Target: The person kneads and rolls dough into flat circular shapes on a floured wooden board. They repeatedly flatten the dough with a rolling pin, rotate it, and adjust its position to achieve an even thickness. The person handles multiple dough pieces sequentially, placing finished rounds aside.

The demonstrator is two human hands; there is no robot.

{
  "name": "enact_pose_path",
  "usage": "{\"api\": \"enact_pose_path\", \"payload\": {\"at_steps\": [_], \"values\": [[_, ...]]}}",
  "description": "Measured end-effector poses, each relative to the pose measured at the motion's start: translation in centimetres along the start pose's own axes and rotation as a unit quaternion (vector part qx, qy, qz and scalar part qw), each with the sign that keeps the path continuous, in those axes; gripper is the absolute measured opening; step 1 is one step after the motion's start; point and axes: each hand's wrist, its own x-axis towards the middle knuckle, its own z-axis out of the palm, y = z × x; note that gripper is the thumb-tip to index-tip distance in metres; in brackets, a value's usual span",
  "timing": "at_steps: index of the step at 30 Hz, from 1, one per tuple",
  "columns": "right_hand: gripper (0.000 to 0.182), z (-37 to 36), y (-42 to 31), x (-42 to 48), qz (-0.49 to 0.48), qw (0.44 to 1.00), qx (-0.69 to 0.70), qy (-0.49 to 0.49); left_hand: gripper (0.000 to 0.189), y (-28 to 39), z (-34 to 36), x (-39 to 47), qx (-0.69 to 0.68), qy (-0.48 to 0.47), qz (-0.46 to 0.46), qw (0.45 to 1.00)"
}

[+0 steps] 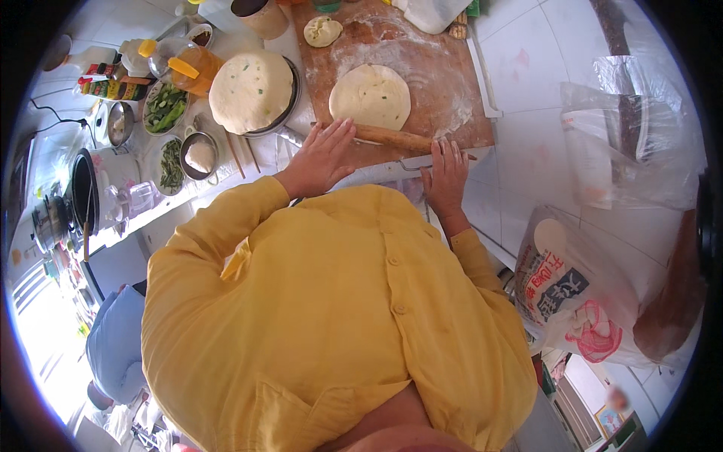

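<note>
A wooden rolling pin [392, 137] lies at a slant across the near edge of a flat round of dough [370, 93] with green flecks. My left hand [322, 152] rests palm down on the pin's left end, fingers extended. Over the right end lie the fingers of my right hand [446, 172]. Both rest at the near side of a floured wooden board [438, 85]. Toward its far left sits a small twisted lump of dough [323, 31].
Left of the board, a large dough round [254, 90] covers a dark round pan [295, 93]. Beyond are an oil bottle [197, 70], a plate of green vegetables [165, 107], a small pot [199, 155] and chopsticks [243, 152]. Plastic bags [565, 282] hang right. A person in blue [116, 344] is at lower left.
</note>
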Motion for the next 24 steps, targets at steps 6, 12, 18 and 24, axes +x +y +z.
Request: {"api": "enact_pose_path", "payload": {"at_steps": [6, 12, 18, 24], "values": [[0.055, 1.2, 1.8, 2.3, 0.008, 0.999, 0.037, 0.036, 0.070, -2.8, -1.1, 3.8, -0.014, 0.026, 0.010, 1.000], [0.044, -1.3, 1.7, 0.5, 0.104, 0.994, 0.021, 0.018, 0.027, -6.4, -5.9, 12.6, -0.117, 0.260, -0.092, 0.954], [0.044, -1.3, 2.5, -4.3, 0.161, 0.987, 0.021, 0.014, 0.023, -7.8, -1.5, 17.3, -0.158, 0.199, -0.235, 0.938], [0.042, -0.7, 2.6, -8.4, 0.234, 0.970, 0.058, 0.038, 0.025, -6.9, -1.1, 18.0, -0.163, 0.157, -0.273, 0.935]]}}
